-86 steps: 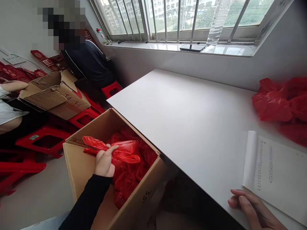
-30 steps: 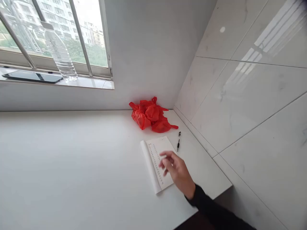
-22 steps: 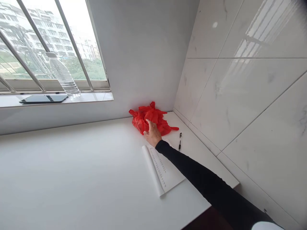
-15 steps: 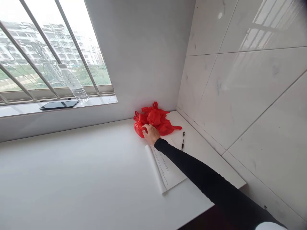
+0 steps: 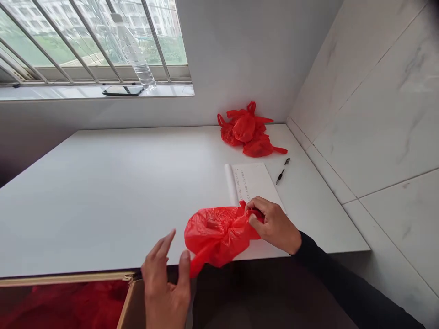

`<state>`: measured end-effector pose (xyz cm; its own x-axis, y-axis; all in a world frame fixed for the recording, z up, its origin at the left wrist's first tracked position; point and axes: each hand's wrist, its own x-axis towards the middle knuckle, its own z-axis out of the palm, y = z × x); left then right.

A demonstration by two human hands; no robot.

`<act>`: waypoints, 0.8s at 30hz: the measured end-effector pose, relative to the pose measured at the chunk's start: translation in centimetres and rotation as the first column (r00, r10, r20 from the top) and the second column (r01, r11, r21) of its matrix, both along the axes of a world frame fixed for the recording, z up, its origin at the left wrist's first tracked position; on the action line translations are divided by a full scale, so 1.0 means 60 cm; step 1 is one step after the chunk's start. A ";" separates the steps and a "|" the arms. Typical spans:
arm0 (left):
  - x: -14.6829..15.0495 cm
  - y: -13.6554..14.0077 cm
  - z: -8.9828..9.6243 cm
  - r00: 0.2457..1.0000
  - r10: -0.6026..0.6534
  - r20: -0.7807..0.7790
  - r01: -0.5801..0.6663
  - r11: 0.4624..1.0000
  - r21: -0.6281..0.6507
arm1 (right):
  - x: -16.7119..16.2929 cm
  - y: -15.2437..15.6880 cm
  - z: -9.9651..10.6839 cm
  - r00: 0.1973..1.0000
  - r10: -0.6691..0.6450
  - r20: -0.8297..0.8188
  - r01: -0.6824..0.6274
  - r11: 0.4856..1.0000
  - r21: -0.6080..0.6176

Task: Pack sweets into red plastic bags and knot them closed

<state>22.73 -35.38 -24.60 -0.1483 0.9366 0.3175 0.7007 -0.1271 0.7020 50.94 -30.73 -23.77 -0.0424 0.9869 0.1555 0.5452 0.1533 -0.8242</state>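
Observation:
A crumpled red plastic bag [image 5: 219, 230] hangs over the front edge of the white table, gathered in the pinched fingers of my right hand [image 5: 274, 224]. What the bag contains cannot be made out. My left hand [image 5: 167, 278] is just left of it, thumb and fingers apart, with a loose tail of the bag close by its thumb. Beyond, several more red plastic bags [image 5: 248, 130] lie heaped at the table's far right corner. Partly behind my right hand, a notebook [image 5: 255, 180] with its cover folded back shows columns of small writing.
A black pen [image 5: 280, 176] lies on the white table [image 5: 137, 192], its cap [image 5: 287, 161] beside it. At lower left stands an open cardboard box [image 5: 128, 301] with red material inside. A water bottle [image 5: 135, 55] and a phone [image 5: 122, 91] are on the windowsill.
My right hand has come back from the far heap to the table's front edge with a red bag. My left hand and the cardboard box have come into view as the camera tilted down.

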 end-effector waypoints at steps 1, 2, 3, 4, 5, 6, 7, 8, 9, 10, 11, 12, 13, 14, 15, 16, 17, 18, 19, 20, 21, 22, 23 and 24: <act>0.017 0.006 -0.007 0.993 -0.093 -0.072 0.094 0.996 0.006 | 0.010 -0.017 0.001 1.000 -0.018 -0.009 0.018 0.999 -0.038; 0.032 0.011 -0.014 0.975 -0.182 -0.124 0.185 0.983 0.016 | 0.019 -0.032 0.002 0.999 -0.045 -0.013 0.044 0.997 -0.071; 0.045 0.015 -0.021 0.956 -0.252 -0.148 0.259 0.965 0.029 | 0.026 -0.047 0.005 0.997 -0.078 -0.010 0.077 0.993 -0.088; 0.054 0.016 -0.026 0.941 -0.303 -0.153 0.313 0.949 0.041 | 0.030 -0.060 0.009 0.993 -0.115 0.002 0.115 0.990 -0.078; 0.061 0.017 -0.030 0.931 -0.335 -0.146 0.345 0.937 0.055 | 0.032 -0.072 0.013 0.987 -0.156 0.025 0.157 0.987 -0.041; 0.066 0.017 -0.032 0.926 -0.354 -0.134 0.364 0.929 0.066 | 0.032 -0.083 0.018 0.980 -0.192 0.054 0.191 0.981 0.017; 0.070 0.016 -0.033 0.923 -0.366 -0.117 0.375 0.924 0.071 | 0.029 -0.092 0.023 0.973 -0.215 0.089 0.207 0.974 0.090; 0.073 0.016 -0.032 0.923 -0.373 -0.094 0.380 0.922 0.070 | 0.024 -0.099 0.027 0.968 -0.212 0.132 0.191 0.969 0.158; 0.076 0.015 -0.030 0.925 -0.373 -0.068 0.378 0.924 0.066 | 0.019 -0.104 0.028 0.966 -0.182 0.182 0.144 0.968 0.204; 0.078 0.015 -0.028 0.928 -0.370 -0.045 0.373 0.926 0.066 | 0.013 -0.106 0.028 0.963 -0.130 0.235 0.077 0.972 0.222; 0.079 0.016 -0.025 0.931 -0.364 -0.028 0.365 0.929 0.069 | 0.008 -0.107 0.026 0.956 -0.069 0.284 0.006 0.976 0.216; 0.078 0.018 -0.022 0.935 -0.355 -0.020 0.355 0.932 0.076 | 0.006 -0.106 0.022 0.947 -0.013 0.320 -0.052 0.979 0.196; 0.074 0.020 -0.019 0.943 -0.333 -0.013 0.332 0.939 0.084 | 0.007 -0.104 0.017 0.942 0.026 0.335 -0.087 0.982 0.169; 0.067 0.023 -0.016 0.960 -0.281 -0.005 0.280 0.956 0.086 | 0.012 -0.103 0.013 0.943 0.045 0.330 -0.098 0.985 0.146; 0.058 0.026 -0.013 0.981 -0.194 0.013 0.193 0.979 0.066 | 0.019 -0.102 0.010 0.951 0.044 0.307 -0.089 0.987 0.133; 0.047 0.030 -0.011 0.996 -0.076 0.041 0.075 0.997 0.018 | 0.029 -0.103 0.009 0.961 0.029 0.276 -0.065 0.991 0.121; 0.035 0.034 -0.007 0.996 0.059 0.069 -0.055 0.997 -0.057 | 0.040 -0.104 0.010 0.970 0.004 0.244 -0.030 0.994 0.102; 0.026 0.036 -0.004 0.980 0.178 0.092 -0.164 0.976 -0.142 | 0.050 -0.106 0.012 0.976 -0.028 0.217 0.011 0.997 0.079; 0.019 0.038 0.001 0.960 0.249 0.125 -0.220 0.953 -0.207 | 0.058 -0.109 0.016 0.978 -0.064 0.198 0.053 0.997 0.058; 0.018 0.038 0.006 0.952 0.251 0.174 -0.209 0.951 -0.227 | 0.063 -0.111 0.021 0.978 -0.097 0.186 0.090 0.995 0.046; 0.022 0.037 0.011 0.958 0.190 0.216 -0.149 0.970 -0.194 | 0.063 -0.113 0.025 0.977 -0.118 0.176 0.112 0.993 0.043; 0.030 0.035 0.016 0.970 0.086 0.226 -0.061 0.992 -0.115 | 0.059 -0.114 0.029 0.978 -0.124 0.167 0.117 0.992 0.050; 0.042 0.033 0.020 0.982 -0.042 0.186 0.047 0.999 -0.019 | 0.051 -0.113 0.031 0.980 -0.117 0.158 0.107 0.992 0.066; 0.055 0.032 0.023 0.981 -0.163 0.102 0.157 0.986 0.062 | 0.042 -0.111 0.032 0.983 -0.101 0.154 0.090 0.993 0.080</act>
